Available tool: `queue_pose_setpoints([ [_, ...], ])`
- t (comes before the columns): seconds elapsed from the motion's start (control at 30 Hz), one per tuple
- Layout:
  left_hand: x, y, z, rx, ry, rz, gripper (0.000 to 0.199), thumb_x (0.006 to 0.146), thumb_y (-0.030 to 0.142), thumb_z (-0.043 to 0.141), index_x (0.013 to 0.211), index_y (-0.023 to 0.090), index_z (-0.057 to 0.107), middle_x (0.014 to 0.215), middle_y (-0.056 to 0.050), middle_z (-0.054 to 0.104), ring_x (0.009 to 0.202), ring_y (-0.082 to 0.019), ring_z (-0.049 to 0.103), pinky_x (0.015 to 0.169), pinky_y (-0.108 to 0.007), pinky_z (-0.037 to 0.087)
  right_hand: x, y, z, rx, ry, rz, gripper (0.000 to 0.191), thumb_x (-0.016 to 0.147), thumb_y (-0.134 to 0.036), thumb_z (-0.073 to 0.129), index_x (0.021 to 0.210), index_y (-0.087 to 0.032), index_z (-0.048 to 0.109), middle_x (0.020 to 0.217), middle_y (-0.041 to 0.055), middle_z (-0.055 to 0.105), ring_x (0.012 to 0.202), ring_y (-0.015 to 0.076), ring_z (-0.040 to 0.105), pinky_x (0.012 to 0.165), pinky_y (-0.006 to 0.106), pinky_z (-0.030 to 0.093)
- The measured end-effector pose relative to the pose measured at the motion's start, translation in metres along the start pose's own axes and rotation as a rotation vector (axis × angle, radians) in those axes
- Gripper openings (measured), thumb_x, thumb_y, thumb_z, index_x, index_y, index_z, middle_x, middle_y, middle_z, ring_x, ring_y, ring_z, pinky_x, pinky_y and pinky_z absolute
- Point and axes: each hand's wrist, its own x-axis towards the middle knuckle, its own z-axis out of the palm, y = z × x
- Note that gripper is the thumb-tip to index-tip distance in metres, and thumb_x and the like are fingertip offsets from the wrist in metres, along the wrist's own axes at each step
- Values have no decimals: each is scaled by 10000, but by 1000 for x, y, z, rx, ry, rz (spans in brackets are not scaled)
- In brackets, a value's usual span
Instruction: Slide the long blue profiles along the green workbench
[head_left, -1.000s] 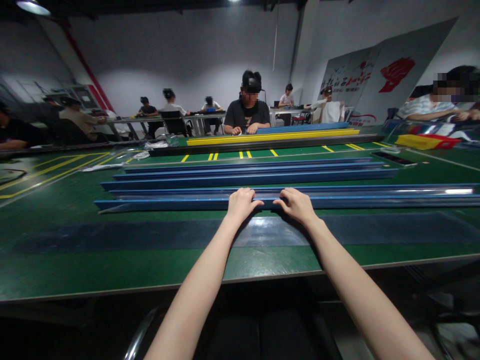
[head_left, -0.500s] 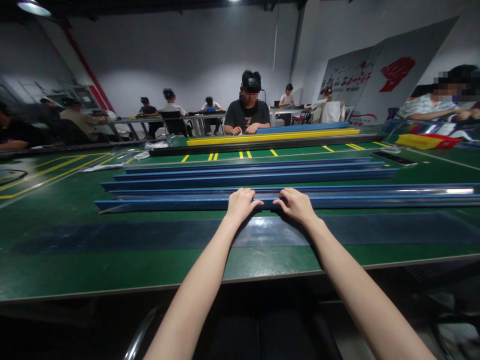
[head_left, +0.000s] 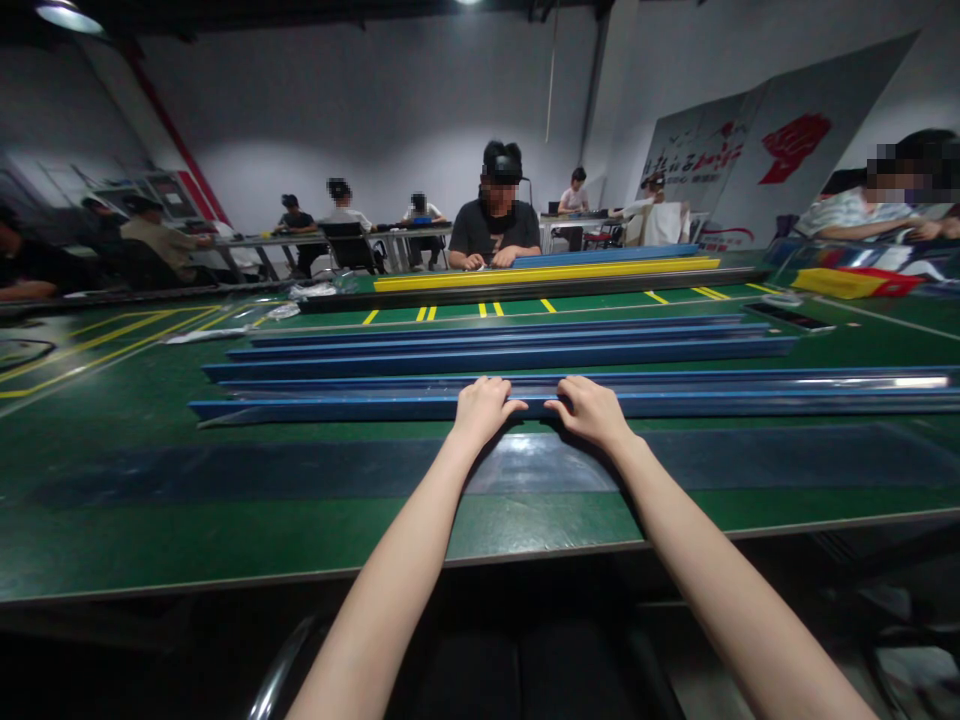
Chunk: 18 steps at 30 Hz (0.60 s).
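Note:
A long blue plastic channel strip (head_left: 360, 409) lies across the green table, its front wall facing me. Around that front wall my left hand (head_left: 484, 407) is closed, fingers over the top edge and thumb at the front. A short way to the right, my right hand (head_left: 592, 407) grips the same strip in a similar way, thumb pointing left. The fingertips of both hands are hidden inside the channel. Between the strip and the table's near edge lies a flat, clear plastic strip (head_left: 300, 470), passing beneath my forearms.
Beyond my hands lie more blue strips (head_left: 525, 352), then a black strip (head_left: 570, 288) and a yellow strip (head_left: 547, 273). A phone (head_left: 787, 317) and a yellow-and-red tray (head_left: 855, 283) are at the right. Across the table (head_left: 150, 560) sits a co-worker (head_left: 495, 225); others sit further back.

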Motion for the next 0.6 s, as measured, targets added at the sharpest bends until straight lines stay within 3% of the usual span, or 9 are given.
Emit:
queue_pose_setpoints([
  [0.3, -1, 1, 4, 9, 25, 2, 305, 804, 484, 523, 829, 185, 578, 892, -40, 625, 868, -179, 541, 688, -260, 391, 0, -10, 1, -73, -5, -153, 273, 879, -375, 375, 839, -167, 548, 822, 75, 600, 787, 177, 501, 656, 262, 300],
  [0.6, -2, 2, 0, 2, -17, 0, 303, 823, 476, 496, 851, 187, 583, 894, -54, 621, 899, -194, 540, 720, -271, 400, 5, -10, 2, -16, -10, -50, 196, 840, -332, 464, 762, -181, 561, 788, 55, 601, 756, 160, 510, 596, 256, 273],
])
